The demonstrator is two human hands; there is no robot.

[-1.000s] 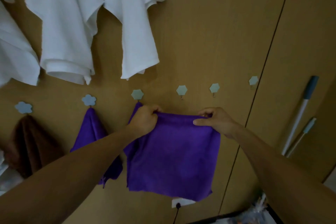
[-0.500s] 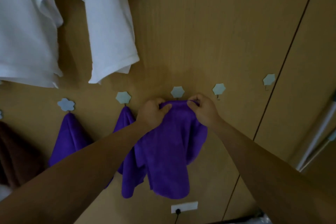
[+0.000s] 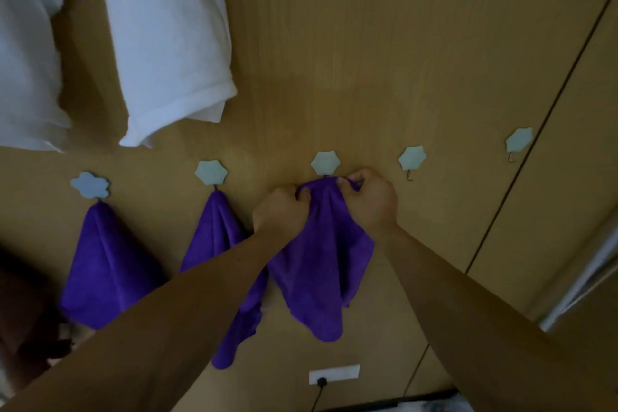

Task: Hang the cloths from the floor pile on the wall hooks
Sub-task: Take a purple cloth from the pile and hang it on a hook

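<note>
Now | left hand and right hand: fingers of both grasping the bunched top of the purple cloth | cloth top touching the middle hook, probably not yet caught | done: left hung cloth, next hung cloth | left: bare hook, far-right bare hook; floor pile out of view

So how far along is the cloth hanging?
Done: first purple cloth and second purple cloth are hung. In hand: left hand and right hand grip the third purple cloth at the middle hook. Left: the bare hook and far-right hook are free; the floor pile isn't visible.
</note>
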